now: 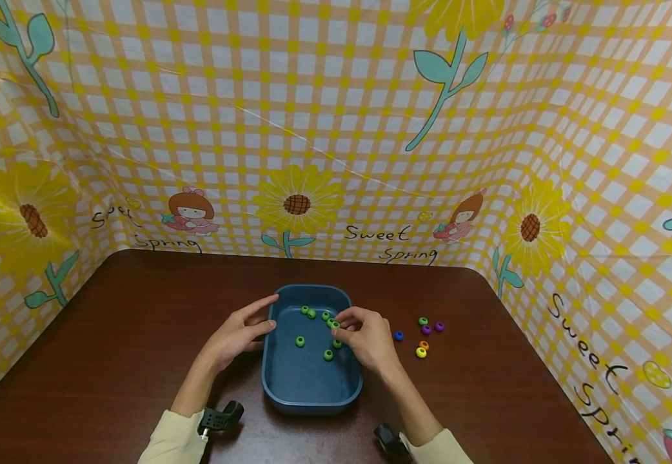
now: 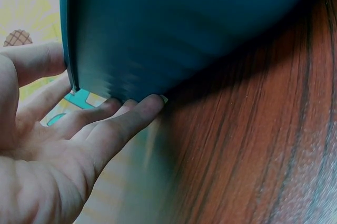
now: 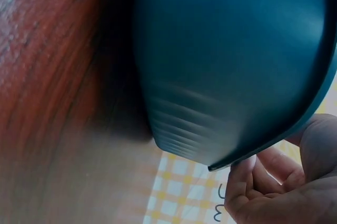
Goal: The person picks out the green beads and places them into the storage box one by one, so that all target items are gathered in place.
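A blue rectangular tub stands on the table with several green beads scattered inside. At its left side, my left hand touches the rim with thumb and index finger. In the left wrist view, the other fingers of that left hand rest, nearly straight, against the tub's outer wall. My right hand reaches over the right rim and pinches a green bead between thumb and fingertips. The right wrist view has the tub wall covering the pinched bead; part of the right hand shows beyond it.
Right of the tub, loose beads lie on the dark wooden table: blue, green, purple, orange and yellow. A checked, flower-printed cloth walls in the back and sides.
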Demonstrator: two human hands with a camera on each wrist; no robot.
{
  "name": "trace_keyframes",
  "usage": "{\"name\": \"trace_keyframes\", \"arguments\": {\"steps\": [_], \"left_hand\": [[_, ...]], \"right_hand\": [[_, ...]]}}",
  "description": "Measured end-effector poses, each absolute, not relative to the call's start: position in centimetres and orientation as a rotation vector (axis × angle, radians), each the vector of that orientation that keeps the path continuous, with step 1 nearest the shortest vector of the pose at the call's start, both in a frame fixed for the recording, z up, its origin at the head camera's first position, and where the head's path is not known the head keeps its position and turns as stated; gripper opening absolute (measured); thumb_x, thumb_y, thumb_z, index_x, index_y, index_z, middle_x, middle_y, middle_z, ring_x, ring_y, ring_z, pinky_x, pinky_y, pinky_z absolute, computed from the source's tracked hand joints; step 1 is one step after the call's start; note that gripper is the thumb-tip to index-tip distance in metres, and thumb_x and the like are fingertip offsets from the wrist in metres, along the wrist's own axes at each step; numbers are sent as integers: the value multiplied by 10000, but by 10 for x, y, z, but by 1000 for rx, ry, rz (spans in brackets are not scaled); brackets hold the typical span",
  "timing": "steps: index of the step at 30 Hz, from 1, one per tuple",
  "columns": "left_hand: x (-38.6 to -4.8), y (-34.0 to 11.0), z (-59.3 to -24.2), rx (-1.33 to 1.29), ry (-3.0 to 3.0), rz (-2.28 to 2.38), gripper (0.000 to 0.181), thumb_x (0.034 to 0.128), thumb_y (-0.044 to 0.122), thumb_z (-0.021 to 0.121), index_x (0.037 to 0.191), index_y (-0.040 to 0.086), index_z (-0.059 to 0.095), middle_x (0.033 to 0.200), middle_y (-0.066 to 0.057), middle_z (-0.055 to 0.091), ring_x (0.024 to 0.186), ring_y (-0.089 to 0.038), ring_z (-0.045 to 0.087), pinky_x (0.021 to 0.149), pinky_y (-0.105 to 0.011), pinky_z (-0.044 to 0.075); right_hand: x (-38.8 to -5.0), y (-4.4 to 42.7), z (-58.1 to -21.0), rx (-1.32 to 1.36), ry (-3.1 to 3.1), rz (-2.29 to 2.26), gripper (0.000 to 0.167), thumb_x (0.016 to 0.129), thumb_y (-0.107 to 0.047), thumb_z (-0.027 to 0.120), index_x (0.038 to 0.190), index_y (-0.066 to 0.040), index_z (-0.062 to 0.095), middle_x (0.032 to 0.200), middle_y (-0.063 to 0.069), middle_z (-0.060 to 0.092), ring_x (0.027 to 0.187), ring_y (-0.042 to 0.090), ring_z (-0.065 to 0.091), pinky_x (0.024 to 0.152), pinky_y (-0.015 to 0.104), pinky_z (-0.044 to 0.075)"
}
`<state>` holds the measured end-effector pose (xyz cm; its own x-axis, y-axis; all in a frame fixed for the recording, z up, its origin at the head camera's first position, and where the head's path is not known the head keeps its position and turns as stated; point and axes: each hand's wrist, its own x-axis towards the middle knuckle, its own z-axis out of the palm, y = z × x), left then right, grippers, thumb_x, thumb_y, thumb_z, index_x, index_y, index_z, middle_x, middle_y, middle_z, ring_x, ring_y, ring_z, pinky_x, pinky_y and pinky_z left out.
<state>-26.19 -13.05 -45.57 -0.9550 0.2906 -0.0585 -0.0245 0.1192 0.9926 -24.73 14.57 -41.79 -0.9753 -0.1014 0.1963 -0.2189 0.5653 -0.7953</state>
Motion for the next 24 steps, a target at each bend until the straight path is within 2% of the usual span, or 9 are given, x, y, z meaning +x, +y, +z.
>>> {"name": "trace_keyframes", "arguments": {"steps": [17, 24], "left_hand": [[-261, -130, -455, 254, 2155, 1922, 584, 1030, 170, 599, 1573, 233, 391, 1527, -251, 465, 1274, -384, 608, 997, -549, 534], [-261, -130, -455, 256, 2149, 1932, 590, 1025, 176, 609, 1572, 227, 394, 1527, -251, 469, 1283, -398, 600, 990, -567, 533]], "right_hand": [[-251, 146, -424, 263, -2695, 1345, 112, 832, -107, 830, 930, -117, 776, 824, -7, 711, 731, 126, 587, 605, 248, 493], [-250, 145, -424, 281, -2692, 1286, 113, 824, -111, 830, 926, -117, 783, 836, 8, 712, 757, 118, 583, 639, 251, 482]]}}
